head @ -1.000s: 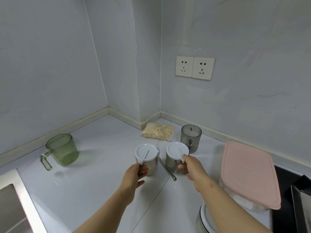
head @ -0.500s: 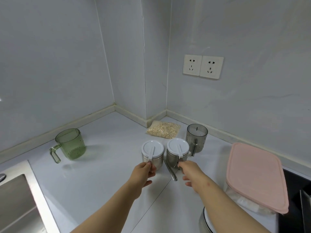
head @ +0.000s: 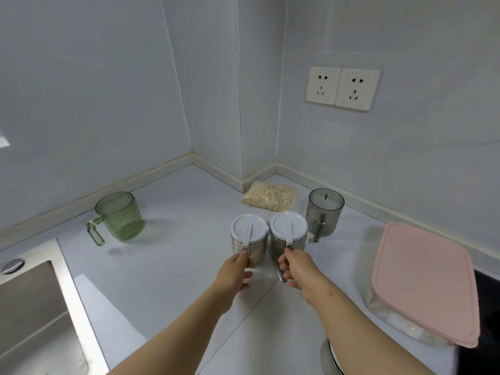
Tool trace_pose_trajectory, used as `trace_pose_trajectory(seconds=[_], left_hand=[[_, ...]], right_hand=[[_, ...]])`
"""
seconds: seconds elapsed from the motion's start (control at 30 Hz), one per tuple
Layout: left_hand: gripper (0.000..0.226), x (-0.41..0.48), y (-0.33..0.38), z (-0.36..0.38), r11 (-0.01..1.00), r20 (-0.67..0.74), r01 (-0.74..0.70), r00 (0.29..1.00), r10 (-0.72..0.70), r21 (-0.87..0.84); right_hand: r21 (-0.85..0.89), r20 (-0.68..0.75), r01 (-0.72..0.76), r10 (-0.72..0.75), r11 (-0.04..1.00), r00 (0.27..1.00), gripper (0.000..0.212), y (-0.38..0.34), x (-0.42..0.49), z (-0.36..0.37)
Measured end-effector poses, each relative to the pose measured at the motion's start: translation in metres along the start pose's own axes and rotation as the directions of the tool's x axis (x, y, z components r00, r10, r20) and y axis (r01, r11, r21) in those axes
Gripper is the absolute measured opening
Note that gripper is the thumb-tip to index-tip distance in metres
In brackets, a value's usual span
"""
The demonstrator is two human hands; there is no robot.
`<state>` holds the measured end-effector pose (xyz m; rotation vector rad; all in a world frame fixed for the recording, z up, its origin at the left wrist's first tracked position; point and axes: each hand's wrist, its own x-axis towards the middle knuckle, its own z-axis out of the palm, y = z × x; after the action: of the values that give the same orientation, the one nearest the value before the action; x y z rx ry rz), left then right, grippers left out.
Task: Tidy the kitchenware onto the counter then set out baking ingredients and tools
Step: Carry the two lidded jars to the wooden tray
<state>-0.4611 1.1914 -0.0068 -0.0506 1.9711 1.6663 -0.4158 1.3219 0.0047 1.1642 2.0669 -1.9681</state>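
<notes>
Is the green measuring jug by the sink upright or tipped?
Upright: the translucent green plastic measuring jug stands on its base on the white counter, open rim facing up.

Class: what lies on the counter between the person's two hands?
In the head view, a slim metal utensil lies between the left hand and the right hand.

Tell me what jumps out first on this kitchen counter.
Two white-lidded steel canisters stand mid-counter: the left hand holds the left canister at its front, the right hand the right canister. A pink-lidded container sits at the right, a green jug far left.
</notes>
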Motion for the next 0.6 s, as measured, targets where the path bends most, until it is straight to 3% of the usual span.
trace_pose_trajectory(seconds=[0.17,0.33,0.6], left_hand=[[0.036,0.001,0.004,0.005,0.997,-0.085,-0.069,0.994,0.068,-0.017],[0.036,-0.004,0.006,0.0,0.995,-0.066,-0.091,0.994,0.089,-0.028],[0.038,-0.026,0.022,-0.017,0.981,-0.193,-0.157,0.972,0.134,-0.111]], right_hand=[[0.051,-0.029,0.027,-0.025,0.998,0.999,0.035,-0.005,-0.002,-0.002],[0.093,-0.035,0.044,-0.041,0.995,0.999,0.037,-0.009,-0.011,-0.004],[0.095,-0.113,0.213,-0.202,0.972,0.973,0.038,-0.019,-0.032,-0.008]])
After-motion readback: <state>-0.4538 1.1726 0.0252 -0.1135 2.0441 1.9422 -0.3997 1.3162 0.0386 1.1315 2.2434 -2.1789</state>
